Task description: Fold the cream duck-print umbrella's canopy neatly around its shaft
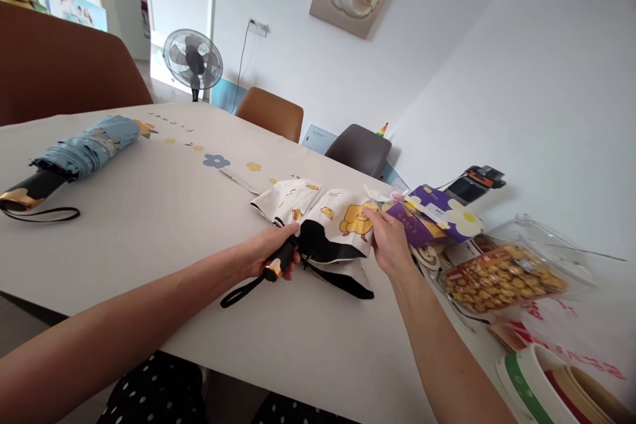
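A folding umbrella point(320, 212) with a white canopy, yellow cartoon prints and a black lining is held loose and partly unfurled above the table. My left hand point(273, 248) is closed around the base of its black handle, which has a gold-coloured end and a dangling black wrist strap. With fingers pinched, my right hand point(390, 235) grips the canopy's right edge beside a yellow figure. One canopy panel hangs down between the hands, showing its black edge. At the left lies a second umbrella point(94, 146), light blue, folded, with a black and gold handle.
The white table point(209, 318) has printed flowers. On its right stand a purple box point(437, 215), a packet of brown snacks point(504, 278) and paper cups or tubs point(541, 384). Beyond are chairs point(271, 112) and a fan point(193, 59).
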`<state>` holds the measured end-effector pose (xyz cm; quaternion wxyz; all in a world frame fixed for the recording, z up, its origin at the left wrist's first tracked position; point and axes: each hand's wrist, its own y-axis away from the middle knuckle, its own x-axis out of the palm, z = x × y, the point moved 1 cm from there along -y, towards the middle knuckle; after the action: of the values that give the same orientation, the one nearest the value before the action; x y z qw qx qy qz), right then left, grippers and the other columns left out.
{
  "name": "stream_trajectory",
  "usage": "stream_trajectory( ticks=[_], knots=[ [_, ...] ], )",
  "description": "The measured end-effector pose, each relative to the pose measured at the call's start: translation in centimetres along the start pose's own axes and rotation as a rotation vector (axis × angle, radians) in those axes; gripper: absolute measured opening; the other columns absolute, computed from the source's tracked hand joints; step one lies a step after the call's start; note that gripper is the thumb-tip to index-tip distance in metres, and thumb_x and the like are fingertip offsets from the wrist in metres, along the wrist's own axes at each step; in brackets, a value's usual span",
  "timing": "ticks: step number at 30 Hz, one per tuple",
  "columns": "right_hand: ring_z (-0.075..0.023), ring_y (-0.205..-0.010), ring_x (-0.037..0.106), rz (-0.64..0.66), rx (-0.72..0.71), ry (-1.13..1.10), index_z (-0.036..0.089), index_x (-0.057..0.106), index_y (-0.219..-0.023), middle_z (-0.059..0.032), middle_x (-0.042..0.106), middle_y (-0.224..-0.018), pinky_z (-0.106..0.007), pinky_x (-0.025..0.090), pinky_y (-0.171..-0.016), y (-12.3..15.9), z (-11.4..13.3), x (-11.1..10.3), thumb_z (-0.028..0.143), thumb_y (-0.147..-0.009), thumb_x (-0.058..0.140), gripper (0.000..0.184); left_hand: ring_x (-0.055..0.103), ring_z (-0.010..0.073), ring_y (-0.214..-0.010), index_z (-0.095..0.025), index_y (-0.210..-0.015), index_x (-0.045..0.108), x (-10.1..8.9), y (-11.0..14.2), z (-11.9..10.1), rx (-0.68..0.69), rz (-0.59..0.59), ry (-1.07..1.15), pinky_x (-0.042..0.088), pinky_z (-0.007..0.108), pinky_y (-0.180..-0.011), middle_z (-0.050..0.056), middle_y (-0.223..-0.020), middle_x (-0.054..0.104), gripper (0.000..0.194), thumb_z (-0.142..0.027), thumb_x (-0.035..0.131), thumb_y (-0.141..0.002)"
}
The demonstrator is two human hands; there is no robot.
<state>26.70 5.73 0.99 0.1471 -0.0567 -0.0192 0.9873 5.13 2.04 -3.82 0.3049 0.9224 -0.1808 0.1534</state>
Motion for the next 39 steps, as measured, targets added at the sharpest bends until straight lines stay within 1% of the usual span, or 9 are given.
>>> stream_trajectory(
  ticks=[4, 9, 13, 17, 24, 29, 32, 35, 39],
  knots=[
    [-0.0184, -0.066, 0.064, 0.060, 0.049, -0.176, 0.017, 0.061, -0.073, -0.0037, 0.066, -0.072, -0.029, 0.054, -0.058, -0.4, 2.4, 1.6, 0.024, -0.065, 0.065, 0.011, 0.051, 0.0137, -0.043, -0.014, -0.080, 0.047, 0.0, 0.1, 0.0, -0.009, -0.009, -0.121, 0.050, 0.032, -0.042, 0.006, -0.061, 0.059, 0.024, -0.037, 0.043, -0.084],
    [-0.0153, -0.062, 0.061, 0.120, 0.046, -0.285, 0.017, 0.057, -0.072, -0.0013, 0.061, -0.067, -0.026, 0.051, -0.052, -1.3, 4.7, 5.5, 0.021, -0.067, 0.062, 0.009, 0.049, 0.0133, -0.041, -0.015, -0.084, 0.045, 0.0, 0.1, 0.1, -0.056, 0.017, -0.062, 0.050, 0.032, -0.042, 0.004, -0.059, 0.057, 0.015, -0.029, 0.041, -0.082],
    [-0.0115, -0.054, 0.056, 0.179, 0.031, -0.298, 0.017, 0.057, -0.072, 0.0010, 0.058, -0.063, -0.022, 0.046, -0.044, -1.9, 4.9, 8.9, 0.023, -0.065, 0.063, 0.011, 0.048, 0.0129, -0.040, -0.016, -0.084, 0.044, 0.0, 0.0, 0.1, -0.082, 0.001, 0.000, 0.048, 0.030, -0.039, 0.003, -0.059, 0.056, 0.018, -0.033, 0.040, -0.081],
    [-0.0121, -0.055, 0.056, 0.219, 0.063, -0.247, 0.016, 0.057, -0.071, 0.0010, 0.059, -0.063, -0.022, 0.046, -0.044, -2.3, 3.6, 11.1, 0.023, -0.064, 0.063, 0.012, 0.049, 0.0129, -0.042, -0.016, -0.080, 0.047, 0.0, 0.2, -0.2, -0.119, 0.059, 0.029, 0.048, 0.029, -0.041, 0.003, -0.060, 0.055, 0.020, -0.035, 0.042, -0.076],
    [-0.0123, -0.052, 0.055, 0.275, 0.142, -0.291, 0.016, 0.057, -0.072, 0.0021, 0.057, -0.061, -0.025, 0.046, -0.043, -2.4, 2.4, 12.6, 0.022, -0.066, 0.061, 0.010, 0.051, 0.0128, -0.047, -0.016, -0.077, 0.050, -0.3, 0.4, -0.4, -0.108, 0.122, 0.024, 0.048, 0.028, -0.043, 0.003, -0.065, 0.056, 0.022, -0.036, 0.050, -0.068],
    [-0.0124, -0.053, 0.055, 0.270, 0.132, -0.319, 0.018, 0.055, -0.075, 0.0030, 0.056, -0.062, -0.025, 0.048, -0.045, -2.3, 2.1, 12.4, 0.023, -0.068, 0.059, 0.009, 0.053, 0.0140, -0.050, -0.016, -0.076, 0.051, -0.4, 0.4, -0.5, -0.099, 0.202, 0.039, 0.048, 0.029, -0.044, 0.004, -0.066, 0.056, 0.026, -0.041, 0.047, -0.071],
    [-0.0135, -0.053, 0.056, 0.273, 0.149, -0.315, 0.018, 0.056, -0.076, 0.0019, 0.057, -0.063, -0.027, 0.049, -0.047, -2.4, 1.5, 12.1, 0.025, -0.069, 0.059, 0.010, 0.051, 0.0131, -0.048, -0.016, -0.076, 0.052, -0.2, 0.4, -0.5, -0.112, 0.149, 0.031, 0.046, 0.028, -0.041, 0.003, -0.064, 0.055, 0.035, -0.051, 0.049, -0.073],
    [-0.0140, -0.052, 0.055, 0.292, 0.163, -0.308, 0.018, 0.056, -0.077, 0.0008, 0.059, -0.064, -0.027, 0.048, -0.046, -2.3, 0.7, 12.2, 0.025, -0.068, 0.060, 0.012, 0.049, 0.0112, -0.045, -0.016, -0.076, 0.050, 0.0, 0.5, -0.4, -0.067, 0.044, -0.017, 0.043, 0.025, -0.037, 0.001, -0.062, 0.055, 0.035, -0.051, 0.057, -0.072],
    [-0.0125, -0.050, 0.053, 0.275, 0.166, -0.356, 0.018, 0.056, -0.074, 0.0012, 0.057, -0.061, -0.024, 0.045, -0.041, -1.9, -0.1, 12.9, 0.023, -0.069, 0.059, 0.008, 0.047, 0.0102, -0.044, -0.016, -0.071, 0.048, 0.1, 0.5, -0.2, -0.009, 0.000, -0.080, 0.041, 0.024, -0.034, 0.000, -0.060, 0.054, 0.039, -0.053, 0.062, -0.070]
  ],
)
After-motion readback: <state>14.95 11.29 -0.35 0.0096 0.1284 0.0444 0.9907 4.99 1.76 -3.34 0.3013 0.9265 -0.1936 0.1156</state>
